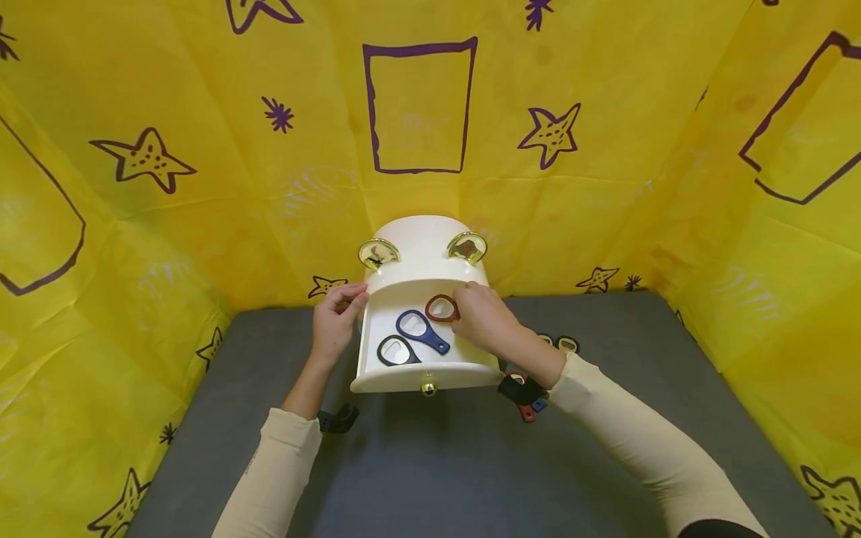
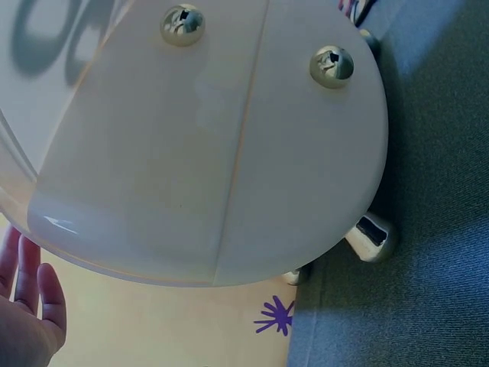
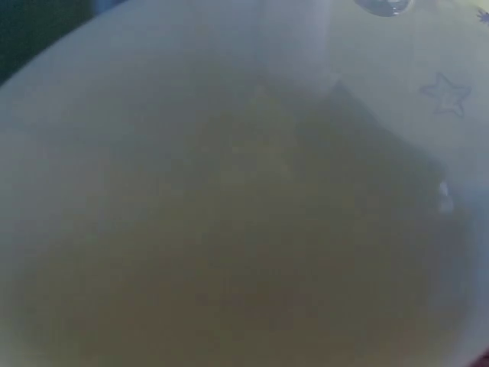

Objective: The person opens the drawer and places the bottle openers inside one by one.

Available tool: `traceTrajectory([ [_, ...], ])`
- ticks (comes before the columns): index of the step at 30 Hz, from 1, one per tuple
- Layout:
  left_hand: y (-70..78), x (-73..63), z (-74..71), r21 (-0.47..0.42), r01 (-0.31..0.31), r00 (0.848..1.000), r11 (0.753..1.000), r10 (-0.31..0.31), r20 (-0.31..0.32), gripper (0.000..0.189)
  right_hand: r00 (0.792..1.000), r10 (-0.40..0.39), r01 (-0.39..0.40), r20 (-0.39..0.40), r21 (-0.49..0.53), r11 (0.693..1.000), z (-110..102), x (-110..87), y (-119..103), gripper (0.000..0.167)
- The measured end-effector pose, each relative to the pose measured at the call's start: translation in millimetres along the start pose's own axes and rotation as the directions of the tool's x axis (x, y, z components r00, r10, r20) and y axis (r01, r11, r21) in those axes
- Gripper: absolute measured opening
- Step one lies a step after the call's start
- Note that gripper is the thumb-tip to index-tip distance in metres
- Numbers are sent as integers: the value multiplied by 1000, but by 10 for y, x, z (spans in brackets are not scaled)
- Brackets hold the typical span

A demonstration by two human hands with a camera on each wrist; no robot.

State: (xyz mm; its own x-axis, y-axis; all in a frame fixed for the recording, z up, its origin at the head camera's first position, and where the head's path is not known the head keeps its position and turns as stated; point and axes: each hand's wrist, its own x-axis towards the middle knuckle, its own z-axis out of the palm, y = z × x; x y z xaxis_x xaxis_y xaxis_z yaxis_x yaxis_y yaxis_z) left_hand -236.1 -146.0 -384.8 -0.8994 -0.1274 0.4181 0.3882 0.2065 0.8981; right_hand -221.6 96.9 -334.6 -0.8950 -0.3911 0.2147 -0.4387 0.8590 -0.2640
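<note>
A white cabinet with two gold ear-shaped trims [image 1: 422,250] has its upper drawer [image 1: 430,379] pulled out. Inside lie a black bottle opener [image 1: 389,360] and a blue bottle opener [image 1: 431,340]. Farther back, my right hand [image 1: 487,317] pinches a red bottle opener [image 1: 430,317] by its handle end, over the drawer floor. My left hand [image 1: 334,321] is at the cabinet's left side, fingertips touching or close to its edge. Its fingers [image 2: 27,279] look loosely extended in the left wrist view. The blurred white surface in the right wrist view hides the right fingers.
Beside the cabinet on the right, several more bottle openers [image 1: 527,413] lie on the dark grey tabletop [image 1: 430,471], partly hidden by the right forearm. Yellow patterned cloth [image 1: 417,112] surrounds the table at the back and sides. The cabinet stands on gold feet [image 2: 373,237].
</note>
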Motion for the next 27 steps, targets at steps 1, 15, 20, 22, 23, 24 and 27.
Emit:
traceTrajectory([
  [1, -1, 0, 0, 0, 0, 1000, 1000, 0, 1, 25, 1000, 1, -1, 3, -2, 1000, -2, -2, 2, 9],
  [15, 16, -8, 1, 8, 17, 1000, 1000, -17, -2, 25, 999, 19, -21, 31, 91, 996, -134, -72, 115, 30],
  [20, 2, -6, -5, 11, 20, 1000, 1000, -20, 1, 26, 999, 21, -25, 36, 121, 992, -145, -74, 145, 33],
  [22, -4, -5, -5, 12, 20, 1000, 1000, -20, 2, 26, 999, 25, -30, 38, 132, 991, -144, -71, 150, 33],
  [23, -4, -5, -4, 14, 19, 1000, 1000, -19, 2, 26, 999, 27, -32, 38, 136, 990, -144, -70, 152, 33],
  [24, -5, -5, -4, 16, 18, 1000, 1000, -18, 2, 25, 999, 29, -35, 39, 138, 990, -144, -70, 154, 33],
  [27, -2, -8, -5, 17, 16, 1000, 1000, -16, 1, 25, 998, 38, -44, 42, 148, 988, -142, -67, 158, 33],
])
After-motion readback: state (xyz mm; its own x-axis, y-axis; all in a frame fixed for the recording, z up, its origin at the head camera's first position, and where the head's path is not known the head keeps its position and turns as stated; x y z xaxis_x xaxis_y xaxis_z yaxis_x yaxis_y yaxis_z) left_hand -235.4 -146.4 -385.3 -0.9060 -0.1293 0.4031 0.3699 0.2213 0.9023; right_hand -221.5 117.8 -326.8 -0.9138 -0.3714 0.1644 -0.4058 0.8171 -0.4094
